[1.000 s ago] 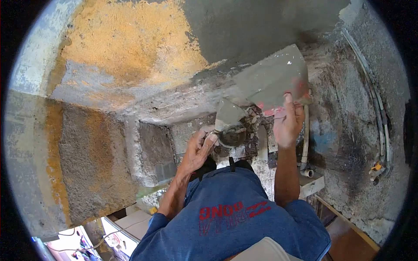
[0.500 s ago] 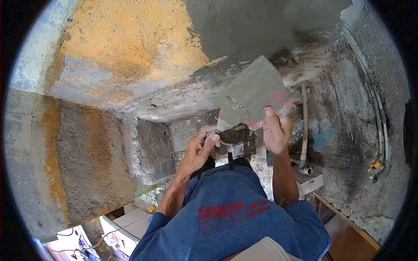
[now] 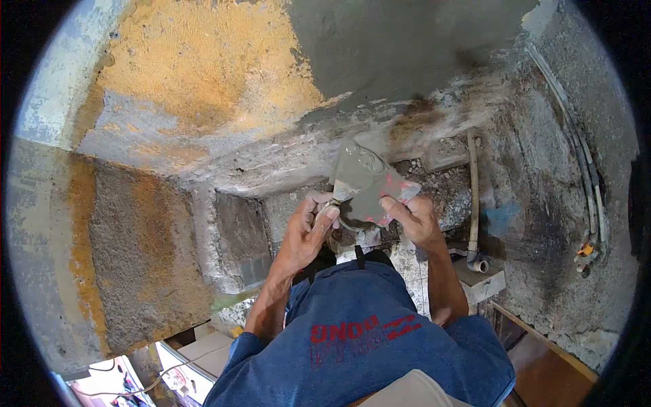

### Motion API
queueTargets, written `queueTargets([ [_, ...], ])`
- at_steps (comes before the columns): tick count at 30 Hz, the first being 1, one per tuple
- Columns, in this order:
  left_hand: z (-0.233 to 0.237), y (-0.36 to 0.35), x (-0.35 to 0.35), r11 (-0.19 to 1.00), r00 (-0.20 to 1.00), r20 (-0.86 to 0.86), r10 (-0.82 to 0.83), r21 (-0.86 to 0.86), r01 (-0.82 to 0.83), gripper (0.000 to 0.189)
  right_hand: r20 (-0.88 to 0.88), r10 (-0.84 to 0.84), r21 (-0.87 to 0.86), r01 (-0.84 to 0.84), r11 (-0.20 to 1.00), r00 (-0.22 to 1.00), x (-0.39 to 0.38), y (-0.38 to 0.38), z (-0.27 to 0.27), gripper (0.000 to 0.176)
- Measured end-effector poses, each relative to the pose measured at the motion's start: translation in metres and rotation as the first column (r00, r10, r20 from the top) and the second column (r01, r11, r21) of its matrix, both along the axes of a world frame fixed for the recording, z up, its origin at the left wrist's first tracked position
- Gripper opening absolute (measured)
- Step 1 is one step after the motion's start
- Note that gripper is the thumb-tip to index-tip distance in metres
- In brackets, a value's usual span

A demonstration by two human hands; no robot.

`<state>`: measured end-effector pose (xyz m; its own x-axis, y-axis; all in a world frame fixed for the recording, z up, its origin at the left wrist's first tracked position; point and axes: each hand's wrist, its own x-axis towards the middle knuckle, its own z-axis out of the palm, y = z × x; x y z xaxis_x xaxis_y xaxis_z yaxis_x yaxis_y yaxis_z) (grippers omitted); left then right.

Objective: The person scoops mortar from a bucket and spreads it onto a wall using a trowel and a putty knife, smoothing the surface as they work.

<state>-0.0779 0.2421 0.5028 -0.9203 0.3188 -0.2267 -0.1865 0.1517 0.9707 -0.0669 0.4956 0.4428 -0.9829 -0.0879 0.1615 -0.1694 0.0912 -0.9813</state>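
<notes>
The mortar-smeared board [image 3: 380, 200] is gripped by the right hand [image 3: 415, 220] and tilted against a trowel [image 3: 347, 173], seemingly clasped in the left hand [image 3: 305, 234], so the wet mortar is trapped between them.

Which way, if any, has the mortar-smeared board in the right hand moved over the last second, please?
Yes. The board, held in the right hand, has come down and to the left, further from the vertical pipe.

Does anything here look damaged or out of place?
Yes. The wall is patchy: a bare orange patch beside fresh grey plaster. A pipe runs exposed, and loose cables hang at the right. The trowel in the left hand and board in the right hand are mortar-smeared.
</notes>
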Motion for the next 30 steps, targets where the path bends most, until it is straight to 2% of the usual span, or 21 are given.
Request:
queueTargets([
  [1, 0.001, 0.002, -0.001, 1.0, 1.0, -0.005, -0.003, -0.002, 0.003, 0.027, 0.016, 0.05, 0.131, -0.052, 0.99, 0.999, 0.001, 0.001, -0.001, 0.029],
  [4, 0.002, 0.008, -0.008, 0.999, 0.992, -0.115, 0.054, 0.01, -0.053, 0.029, 0.022, 0.002, 0.095, -0.004, 0.995, 1.0, 0.004, -0.008, 0.002, 0.029],
  [5, 0.0, 0.008, -0.012, 0.99, 0.965, -0.257, 0.056, -0.113, -0.088, 0.03, 0.085, -0.058, 0.03, 0.056, 0.998, 0.995, 0.006, -0.008, -0.004, 0.027],
  [6, -0.004, 0.007, -0.016, 0.963, 0.919, -0.392, 0.038, -0.23, -0.138, 0.03, 0.072, -0.067, 0.025, 0.065, 0.998, 0.995, 0.005, -0.005, -0.008, 0.027],
  [7, -0.015, 0.002, -0.024, 0.947, 0.863, -0.505, -0.028, -0.289, -0.138, 0.031, 0.19, -0.123, -0.226, 0.166, 0.96, 0.974, 0.006, -0.002, -0.013, 0.026],
  [8, -0.011, 0.002, -0.03, 0.947, 0.859, -0.511, -0.042, -0.293, -0.128, 0.031, 0.315, -0.144, -0.448, 0.28, 0.849, 0.938, 0.006, 0.0, -0.019, 0.025],
  [9, -0.008, 0.002, -0.035, 0.893, 0.784, -0.602, -0.151, -0.423, -0.152, 0.032, 0.348, -0.167, -0.666, 0.369, 0.648, 0.922, -0.001, -0.005, -0.036, 0.024],
  [10, -0.006, 0.001, -0.038, 0.819, 0.699, -0.66, -0.274, -0.541, -0.19, 0.035, 0.355, -0.176, -0.671, 0.381, 0.635, 0.918, 0.0, -0.005, -0.025, 0.024],
  [11, -0.009, -0.003, -0.043, 0.816, 0.697, -0.655, -0.292, -0.55, -0.175, 0.035, 0.439, -0.045, -0.719, 0.381, 0.582, 0.897, 0.003, -0.001, -0.004, 0.024],
  [12, -0.018, -0.007, -0.051, 0.818, 0.591, -0.723, -0.359, -0.549, -0.175, 0.042, 0.5, 0.09, -0.76, 0.386, 0.523, 0.861, 0.004, 0.002, 0.007, 0.024],
  [13, -0.018, -0.008, -0.056, 0.82, 0.474, -0.776, -0.416, -0.545, -0.173, 0.051, 0.44, 0.154, -0.821, 0.328, 0.467, 0.885, -0.002, -0.004, -0.004, 0.038],
  [14, -0.016, -0.01, -0.06, 0.819, 0.472, -0.77, -0.429, -0.552, -0.156, 0.051, 0.445, 0.143, -0.823, 0.34, 0.456, 0.884, 0.0, 0.0, -0.009, 0.038],
  [16, -0.007, -0.015, -0.068, 0.7, 0.298, -0.684, -0.666, -0.711, -0.068, 0.066, 0.396, 0.346, -0.841, 0.184, 0.509, 0.85, 0.004, 0.008, -0.008, 0.038],
  [20, -0.01, -0.031, -0.08, 0.617, 0.342, -0.577, -0.742, -0.787, 0.012, 0.08, 0.346, 0.345, -0.884, 0.18, 0.43, 0.872, 0.013, 0.011, -0.001, 0.036],
  [22, -0.006, -0.032, -0.082, 0.696, 0.137, -0.704, -0.697, -0.71, -0.104, 0.089, 0.338, 0.301, -0.901, 0.215, 0.376, 0.892, 0.016, 0.012, -0.01, 0.028],
  [25, -0.004, -0.032, -0.082, 0.654, 0.117, -0.666, -0.737, -0.746, -0.126, 0.089, 0.329, 0.333, -0.913, 0.208, 0.35, 0.883, 0.022, 0.017, -0.003, 0.03],
  [28, -0.008, -0.036, -0.086, 0.61, 0.1, -0.621, -0.777, -0.783, -0.118, 0.087, 0.295, 0.397, -0.925, 0.156, 0.346, 0.869, 0.022, 0.022, -0.022, 0.032],
  [29, -0.01, -0.035, -0.091, 0.589, 0.102, -0.597, -0.796, -0.802, -0.099, 0.086, 0.353, 0.292, -0.894, 0.229, 0.386, 0.889, 0.02, 0.014, -0.019, 0.036],
  [30, -0.012, -0.033, -0.092, 0.597, 0.075, -0.605, -0.793, -0.795, -0.109, 0.086, 0.333, 0.275, -0.896, 0.213, 0.389, 0.902, 0.021, 0.017, -0.026, 0.036],
])
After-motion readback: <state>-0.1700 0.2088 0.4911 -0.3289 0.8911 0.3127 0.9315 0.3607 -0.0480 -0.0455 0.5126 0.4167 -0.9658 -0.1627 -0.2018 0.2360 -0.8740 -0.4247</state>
